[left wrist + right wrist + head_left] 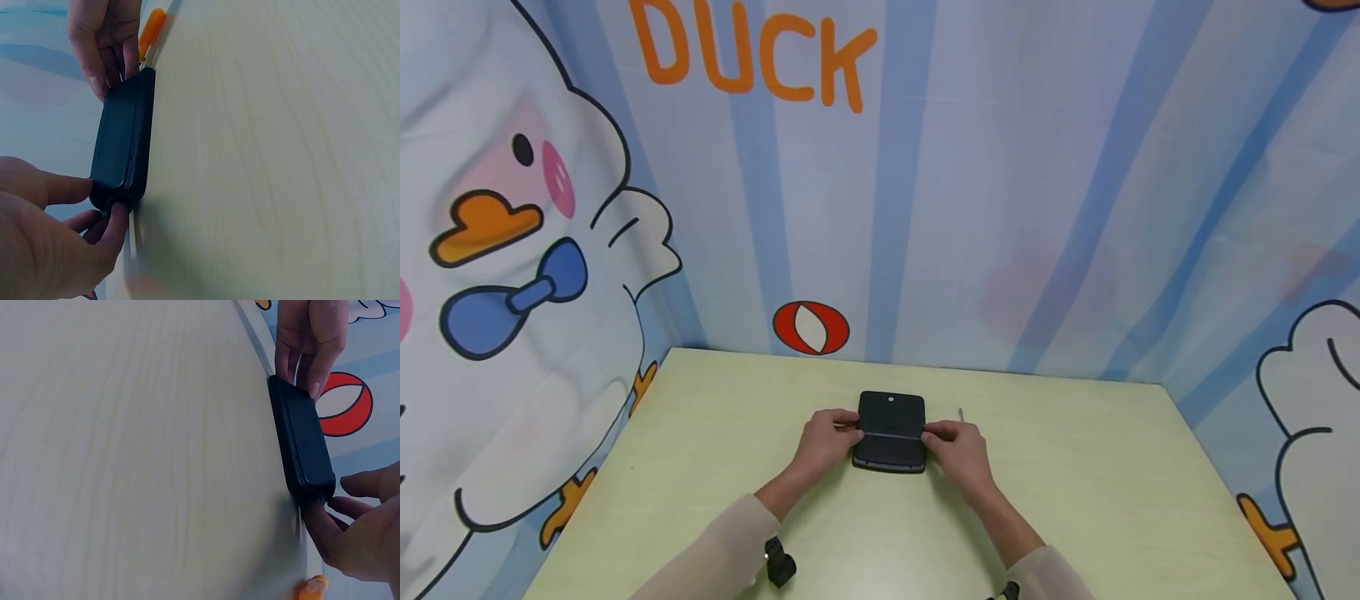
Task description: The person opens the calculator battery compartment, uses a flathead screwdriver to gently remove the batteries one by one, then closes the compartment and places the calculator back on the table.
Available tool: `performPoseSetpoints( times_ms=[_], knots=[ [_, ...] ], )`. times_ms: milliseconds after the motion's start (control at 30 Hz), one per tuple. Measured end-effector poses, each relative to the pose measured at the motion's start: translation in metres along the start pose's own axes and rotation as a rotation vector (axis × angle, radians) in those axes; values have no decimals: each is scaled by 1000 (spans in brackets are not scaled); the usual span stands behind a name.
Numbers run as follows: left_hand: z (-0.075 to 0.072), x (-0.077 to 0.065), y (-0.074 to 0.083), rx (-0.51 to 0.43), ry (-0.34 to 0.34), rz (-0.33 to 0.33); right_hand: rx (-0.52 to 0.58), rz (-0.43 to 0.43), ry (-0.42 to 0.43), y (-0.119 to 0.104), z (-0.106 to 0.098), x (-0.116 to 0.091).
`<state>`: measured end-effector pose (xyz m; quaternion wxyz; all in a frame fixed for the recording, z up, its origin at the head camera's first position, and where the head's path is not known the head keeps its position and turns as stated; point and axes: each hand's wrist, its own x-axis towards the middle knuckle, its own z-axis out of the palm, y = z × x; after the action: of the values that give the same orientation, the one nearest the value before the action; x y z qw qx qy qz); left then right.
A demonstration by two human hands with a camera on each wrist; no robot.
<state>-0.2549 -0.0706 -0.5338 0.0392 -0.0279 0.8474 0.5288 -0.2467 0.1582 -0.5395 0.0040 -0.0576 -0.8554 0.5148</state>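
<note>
A flat black case [891,414] with rounded corners lies on the table, a small pale round mark on its far part and a line running across its width. My left hand [826,446] grips its left side, thumb near the cross line and fingers further back. On the opposite side, my right hand [961,457] holds the right edge with thumb and fingertips. Both wrist views show the case [125,131] from its near side, a seam running along its edge. Behind my right hand is an orange handle [152,28] on a thin metal shaft, mostly hidden in the head view.
The pale wood-grain table [722,392] reaches back to a striped blue curtain [955,208] printed with ducks and lettering. A dark band with a small block [781,565] is worn at my left wrist.
</note>
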Motion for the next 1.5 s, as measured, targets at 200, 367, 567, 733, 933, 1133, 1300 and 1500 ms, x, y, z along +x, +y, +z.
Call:
performPoseSetpoints(
  times_ms=[200,367,567,733,933,1133,1300,1500],
  knots=[
    [1,0,-1,26,5,-5,11,4,-22,-1,-4,2],
    [0,1,0,45,9,-14,7,-14,-26,-1,-6,4],
    [-3,2,5,110,-31,26,-12,-63,-71,0,-12,5],
    [-5,4,3,222,-74,131,-60,-119,-95,-1,-16,5],
    [-10,10,-2,345,-143,308,-129,-218,-117,-1,-18,6],
    [-12,17,-4,376,-220,374,-150,-280,-155,-3,-19,6],
    [-15,20,-2,420,-276,416,-166,-337,-163,-5,-19,7],
    [-15,23,-2,505,-313,442,-221,-380,-178,-6,-19,7]
  ],
)
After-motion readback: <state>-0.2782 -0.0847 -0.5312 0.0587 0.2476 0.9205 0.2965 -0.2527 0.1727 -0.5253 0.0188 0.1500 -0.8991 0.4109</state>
